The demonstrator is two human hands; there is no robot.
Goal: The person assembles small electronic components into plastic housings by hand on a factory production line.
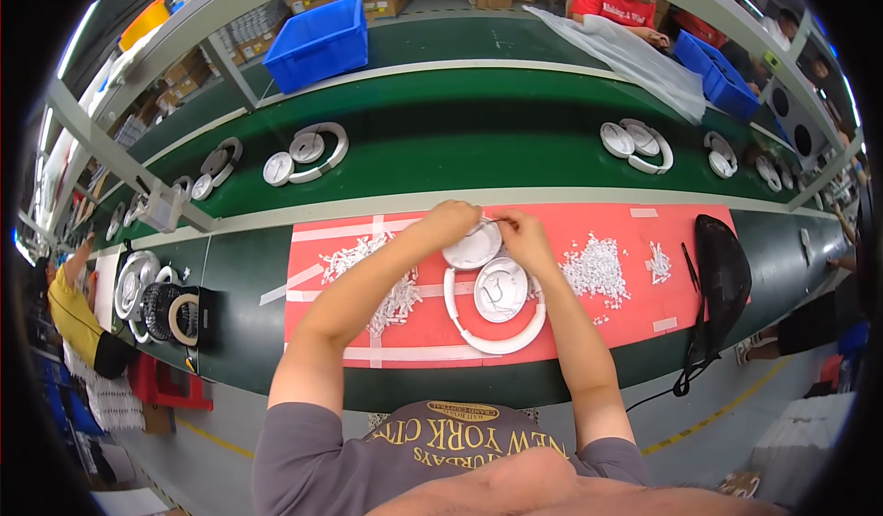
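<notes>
White over-ear headphones (498, 338) lie on the red mat in front of me, band toward me, both ear cups open-faced with thin wires inside. My left hand (452, 222) is closed at the upper left rim of the far ear cup (473, 247). Against that cup's right edge, the fingers of my right hand (521, 236) are pinched together around a thin dark piece, too small to name. The near ear cup (501, 290) sits untouched between my forearms. Small white pieces form one pile (394, 301) by my left forearm and another (596, 269) right of my right forearm.
The red mat (644, 309) has pale tape strips. A black curved object (720, 263) with a cord lies at its right; headphones and a ring-shaped black item (166, 309) stand left. Beyond, a green conveyor (441, 139) carries more headphones (317, 153). A blue bin (317, 45) stands farther back.
</notes>
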